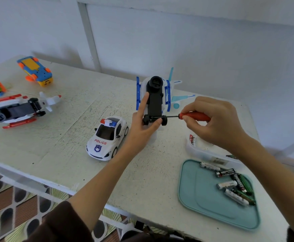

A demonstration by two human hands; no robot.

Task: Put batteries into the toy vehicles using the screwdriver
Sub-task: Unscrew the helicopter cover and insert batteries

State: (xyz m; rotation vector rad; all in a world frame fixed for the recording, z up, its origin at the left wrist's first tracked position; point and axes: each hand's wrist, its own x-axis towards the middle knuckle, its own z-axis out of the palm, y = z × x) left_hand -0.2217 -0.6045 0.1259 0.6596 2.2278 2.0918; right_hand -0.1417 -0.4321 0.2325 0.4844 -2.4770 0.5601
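A worn white tabletop (pixel 72 109) stands against a pale wall (pixel 195 49) with a raised vertical strip (pixel 90 41). A teal tray (pixel 203 194) lies near the right front edge. Just behind it sits what may be a clear plastic box (pixel 203 152), blurred. Below the front edge shows a patterned floor (pixel 11 206).
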